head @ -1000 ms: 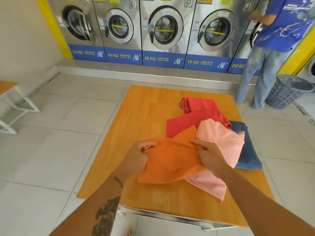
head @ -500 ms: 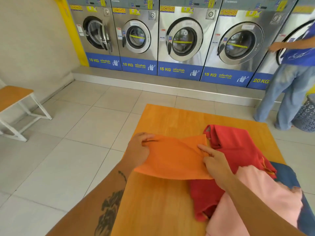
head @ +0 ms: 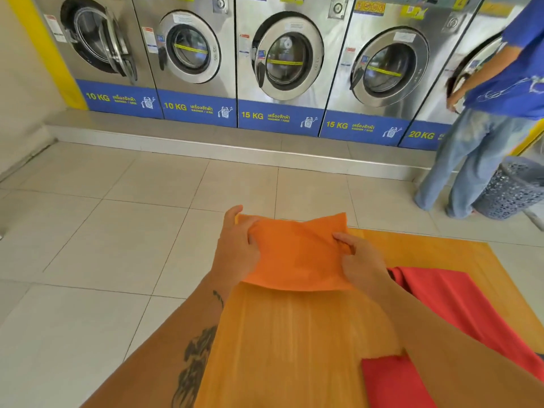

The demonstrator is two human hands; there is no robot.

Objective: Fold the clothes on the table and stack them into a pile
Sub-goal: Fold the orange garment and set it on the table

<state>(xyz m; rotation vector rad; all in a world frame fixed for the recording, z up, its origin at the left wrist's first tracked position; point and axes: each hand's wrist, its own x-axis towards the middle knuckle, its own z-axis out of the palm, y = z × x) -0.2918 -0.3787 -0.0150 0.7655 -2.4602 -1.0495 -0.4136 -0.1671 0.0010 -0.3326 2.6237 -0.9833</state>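
Observation:
An orange cloth [head: 297, 254] is held up over the far left part of the wooden table [head: 288, 343]. My left hand [head: 235, 245] grips its left edge and my right hand [head: 360, 260] pinches its right edge. The cloth's lower edge hangs just above the tabletop. A red garment [head: 459, 307] lies crumpled on the table to the right, partly hidden behind my right forearm. The pink and blue clothes are out of view.
A row of steel washing machines [head: 282, 60] lines the far wall on a raised step. A person in a blue shirt and jeans [head: 482, 136] stands at the right-hand machine beside a grey laundry basket [head: 512, 189]. Tiled floor [head: 103, 231] lies left of the table.
Both hands have carried the orange cloth away from the pile, up and toward the table's far left corner. The view has swung left, so the pink and blue clothes have dropped out of sight.

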